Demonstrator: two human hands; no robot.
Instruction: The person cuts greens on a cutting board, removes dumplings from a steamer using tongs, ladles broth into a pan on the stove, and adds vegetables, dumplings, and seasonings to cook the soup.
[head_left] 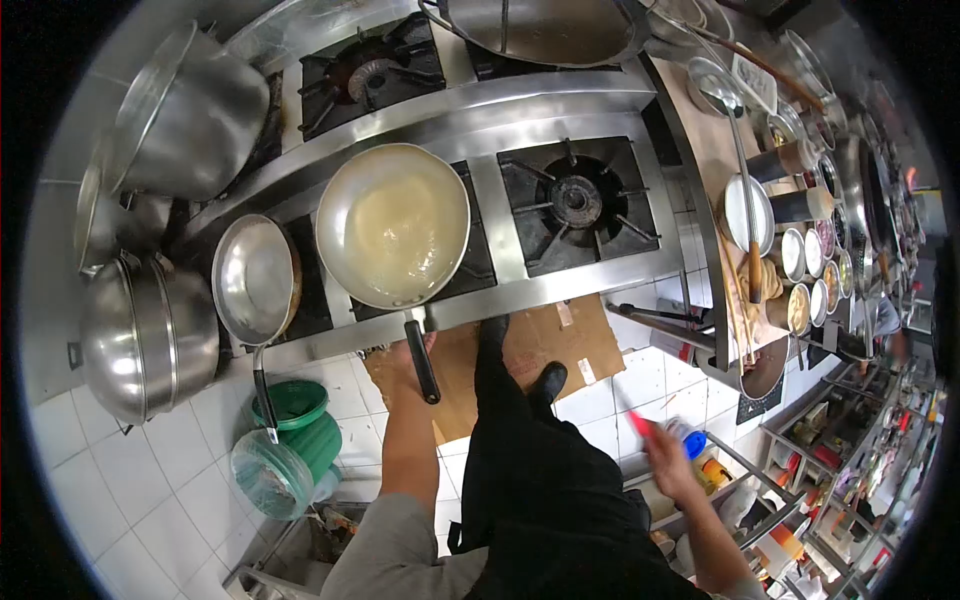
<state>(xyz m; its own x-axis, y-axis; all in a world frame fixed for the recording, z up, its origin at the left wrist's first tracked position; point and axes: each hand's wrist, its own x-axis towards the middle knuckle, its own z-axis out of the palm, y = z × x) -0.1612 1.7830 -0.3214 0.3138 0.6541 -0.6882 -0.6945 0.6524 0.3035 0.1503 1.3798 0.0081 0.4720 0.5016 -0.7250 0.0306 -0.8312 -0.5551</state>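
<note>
Black clothing (545, 490); pale pan (333, 225), glossy yellowish liquid (400, 235).

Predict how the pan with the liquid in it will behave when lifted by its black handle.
The pan should stay stiff, as its body looks metallic. It may feel front-heavy, with that wide body all beyond a single black handle. The glossy liquid looks runny, so it would likely slosh if tilted.

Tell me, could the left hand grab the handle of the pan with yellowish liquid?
Probably yes: the left hand is at the stove's front edge, right beside the black handle, and nothing seems to stand between them, though its fingers are partly hidden.
</note>
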